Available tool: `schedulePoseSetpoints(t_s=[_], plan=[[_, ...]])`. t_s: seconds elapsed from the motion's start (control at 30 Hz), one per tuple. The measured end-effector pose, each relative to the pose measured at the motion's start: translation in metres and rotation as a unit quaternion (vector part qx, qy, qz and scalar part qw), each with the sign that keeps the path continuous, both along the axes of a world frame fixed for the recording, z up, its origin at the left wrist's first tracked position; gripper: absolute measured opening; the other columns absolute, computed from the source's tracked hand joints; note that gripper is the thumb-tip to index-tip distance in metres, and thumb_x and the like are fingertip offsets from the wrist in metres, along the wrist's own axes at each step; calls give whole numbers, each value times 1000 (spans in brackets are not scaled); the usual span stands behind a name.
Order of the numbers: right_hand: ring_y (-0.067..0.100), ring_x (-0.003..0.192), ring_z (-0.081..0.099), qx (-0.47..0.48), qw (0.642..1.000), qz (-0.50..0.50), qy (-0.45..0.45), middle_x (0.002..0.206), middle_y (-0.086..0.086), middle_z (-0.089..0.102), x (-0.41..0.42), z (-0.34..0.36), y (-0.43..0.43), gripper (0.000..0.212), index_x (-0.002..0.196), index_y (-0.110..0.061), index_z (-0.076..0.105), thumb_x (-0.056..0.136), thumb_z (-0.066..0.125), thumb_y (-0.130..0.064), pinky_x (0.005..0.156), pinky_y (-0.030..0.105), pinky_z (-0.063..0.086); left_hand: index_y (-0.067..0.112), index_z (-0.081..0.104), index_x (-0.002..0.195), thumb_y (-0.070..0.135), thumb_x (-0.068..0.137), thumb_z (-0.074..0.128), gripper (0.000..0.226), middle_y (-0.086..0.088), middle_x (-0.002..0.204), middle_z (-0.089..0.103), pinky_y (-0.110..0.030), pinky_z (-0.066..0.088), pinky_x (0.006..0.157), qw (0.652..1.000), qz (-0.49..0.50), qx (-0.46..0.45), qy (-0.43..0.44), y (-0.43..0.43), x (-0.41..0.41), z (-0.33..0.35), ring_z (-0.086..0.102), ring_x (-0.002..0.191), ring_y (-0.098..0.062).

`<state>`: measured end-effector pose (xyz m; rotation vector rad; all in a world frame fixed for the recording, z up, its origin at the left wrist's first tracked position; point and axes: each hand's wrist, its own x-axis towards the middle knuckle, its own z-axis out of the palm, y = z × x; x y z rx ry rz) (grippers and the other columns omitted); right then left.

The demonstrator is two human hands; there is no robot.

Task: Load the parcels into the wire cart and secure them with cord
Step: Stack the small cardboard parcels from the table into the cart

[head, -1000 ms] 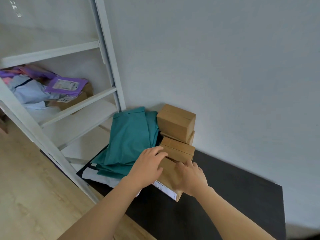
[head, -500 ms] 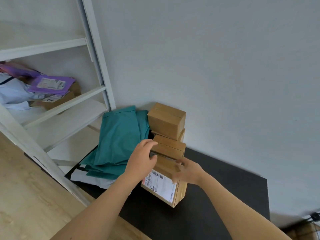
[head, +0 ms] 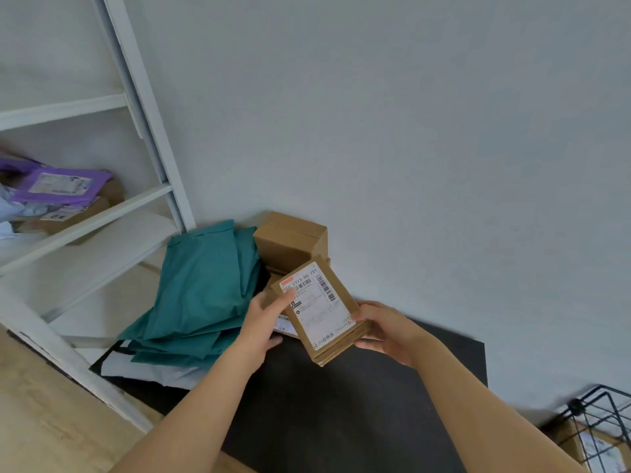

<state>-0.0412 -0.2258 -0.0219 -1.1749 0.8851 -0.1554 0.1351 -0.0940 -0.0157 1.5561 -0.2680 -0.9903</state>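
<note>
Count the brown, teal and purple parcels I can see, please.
Brown boxes: 4 clear (held box, box by the wall, shelf box, cart box); more are hidden behind the held one.
Teal bags: at least 3, overlapping.
Purple bag: 1.
Total: at least 8.

Parcels on a black mat and a white shelf

A black mat (head: 341,407) lies on the wood floor (head: 51,425) by the wall. On it sits a pile of teal bags (head: 205,288) with a white and black bag (head: 143,369) under them. Brown boxes (head: 290,238) are stacked just beside the pile, against the wall. To the left, the white shelf (head: 85,228) holds a brown box (head: 100,207) with a purple bag (head: 58,184) on top.
</note>
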Motion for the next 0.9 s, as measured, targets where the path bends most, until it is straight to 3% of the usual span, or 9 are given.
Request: schedulePoseSetpoints(t_s=[0.13, 0.23, 0.3, 0.4, 0.5, 0.6, 0.67, 0.8, 0.9], plan=[[20, 111, 62, 27, 999, 10, -17, 119, 8, 66, 14, 0, 4, 59, 124, -18, 57, 69, 74, -26, 81, 30, 56, 29, 43, 131, 42, 81, 65, 56, -1, 123, 59, -57, 35, 105, 992, -71, -15, 105, 5, -1, -8, 50, 120, -27], [20, 109, 63, 57, 997, 18, -49, 119, 7, 66, 26, 5, 9, 49, 121, -15, 59, 74, 72, -23, 80, 30, 56, 28, 49, 127, 39, 83, 64, 47, -2, 119, 62, -54, 40, 101, 992, -49, -29, 110, 9, 8, -9, 53, 115, -24], [21, 110, 62, 55, 996, 33, -58, 118, 7, 66, 35, 8, 12, 41, 117, -17, 61, 78, 70, -26, 87, 33, 55, 25, 52, 124, 37, 85, 64, 42, -2, 115, 65, -48, 47, 93, 994, -11, -43, 100, 11, 16, -6, 57, 109, -22], [23, 115, 56, 19, 999, 19, -32, 119, 5, 64, 52, 7, 11, 40, 116, -23, 62, 82, 66, -43, 101, 41, 46, 21, 51, 129, 37, 81, 68, 54, -2, 111, 69, -40, 52, 80, 995, 60, -65, 46, 11, 34, -2, 64, 104, -21], [20, 115, 53, -94, 994, -42, 47, 127, 2, 58, 67, 5, 9, 44, 123, -21, 56, 85, 63, -42, 98, 37, 47, 21, 41, 136, 34, 78, 72, 67, -3, 113, 68, -44, 52, 85, 993, 100, -58, -9, 14, 49, 7, 65, 100, -21], [21, 113, 53, -286, 947, -29, 145, 133, 4, 53, 75, -6, 6, 46, 130, -20, 51, 86, 63, -25, 88, 29, 46, 24, 36, 139, 33, 77, 73, 72, -3, 115, 66, -42, 50, 85, 991, 121, -48, -33, 18, 59, 14, 63, 100, -21], [20, 111, 56, -353, 918, 12, 183, 137, 3, 49, 81, -13, 4, 52, 133, -22, 47, 84, 64, -20, 81, 25, 46, 24, 35, 139, 33, 78, 73, 73, -4, 116, 65, -43, 49, 86, 990, 130, -53, -30, 18, 62, 15, 62, 102, -22], [23, 118, 51, -451, 849, 109, 253, 143, 2, 38, 94, -28, -1, 65, 139, -25, 38, 80, 66, -20, 91, 32, 51, 24, 39, 138, 35, 77, 73, 71, -2, 114, 67, -44, 49, 90, 988, 141, -63, -18, 15, 68, 14, 63, 103, -22], [28, 134, 34, -504, 799, 172, 281, 149, 3, 27, 99, -40, -3, 78, 143, -30, 26, 78, 68, -23, 99, 37, 45, 24, 43, 135, 38, 76, 72, 68, -1, 110, 69, -43, 51, 86, 989, 137, -62, -14, 16, 75, 13, 65, 101, -22]])
